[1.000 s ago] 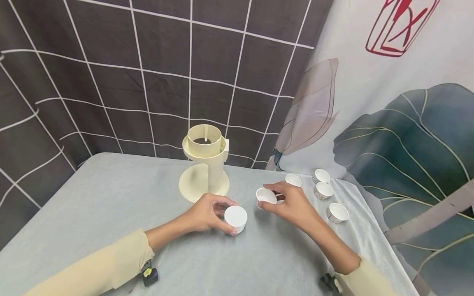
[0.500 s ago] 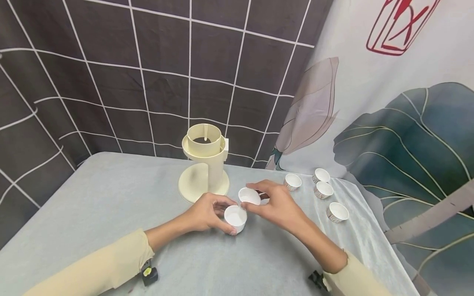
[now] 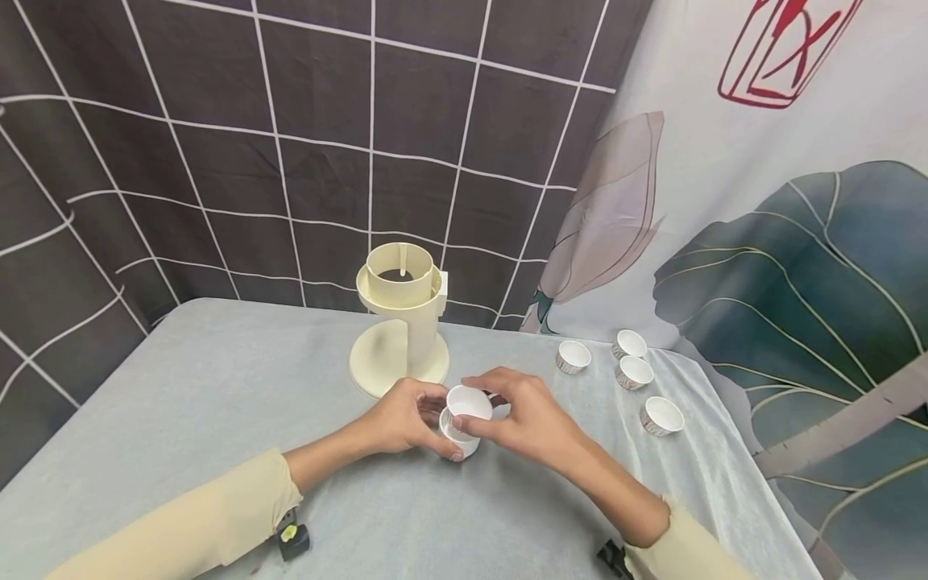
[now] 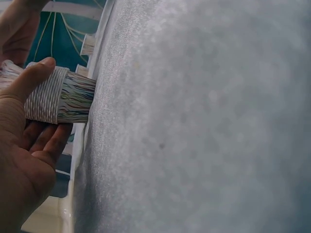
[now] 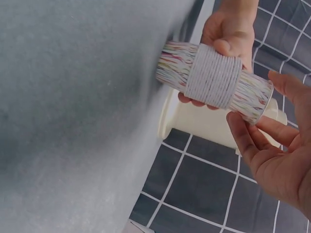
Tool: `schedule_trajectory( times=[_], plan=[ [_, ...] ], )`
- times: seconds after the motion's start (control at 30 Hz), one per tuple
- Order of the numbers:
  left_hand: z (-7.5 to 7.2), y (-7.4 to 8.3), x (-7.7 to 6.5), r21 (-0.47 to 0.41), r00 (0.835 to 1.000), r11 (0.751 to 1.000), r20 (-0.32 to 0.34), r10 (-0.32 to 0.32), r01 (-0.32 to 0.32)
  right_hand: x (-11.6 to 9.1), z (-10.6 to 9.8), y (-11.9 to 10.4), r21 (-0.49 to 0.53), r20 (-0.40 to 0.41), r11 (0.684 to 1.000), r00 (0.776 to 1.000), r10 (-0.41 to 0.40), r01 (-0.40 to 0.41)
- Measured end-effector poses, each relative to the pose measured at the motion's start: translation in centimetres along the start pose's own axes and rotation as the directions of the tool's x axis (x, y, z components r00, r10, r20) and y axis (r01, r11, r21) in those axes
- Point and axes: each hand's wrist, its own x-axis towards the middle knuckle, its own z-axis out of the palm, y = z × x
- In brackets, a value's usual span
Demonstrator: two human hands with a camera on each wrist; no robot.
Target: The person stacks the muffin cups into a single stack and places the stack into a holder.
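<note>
My left hand holds a stack of nested paper baking cups, white with coloured streaks, standing upright on the table. Thumb and fingers wrap its ribbed band of rims, while the bottom cup's streaked wall shows below. Between the thumb and fingers of my right hand is a single paper baking cup, pinched near its rim. Its base meets the stack's top opening, and it leans slightly off the stack's line in the right wrist view.
Several more baking cups stand at the right of the table, among them one cup behind my right hand and another nearer the edge. A cream stand with a round holder rises behind my left hand.
My right hand has carried its baking cup leftward from beside the stack, over it, and down into its top opening. The left hand and its stack have stayed in place.
</note>
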Motion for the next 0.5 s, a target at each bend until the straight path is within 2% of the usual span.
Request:
schedule_trajectory(
  times=[0.23,0.5],
  plan=[
    [0.08,0.15,0.00,0.021,1.000,1.000,-0.008,-0.001,0.002,-0.49,0.52,0.39,-0.047,0.029,0.999,0.999,-0.017,0.018],
    [0.10,0.02,-0.04,-0.001,1.000,1.000,-0.014,0.008,-0.008,-0.76,0.88,0.70,-0.081,0.070,0.996,0.997,-0.040,0.046]
  ],
)
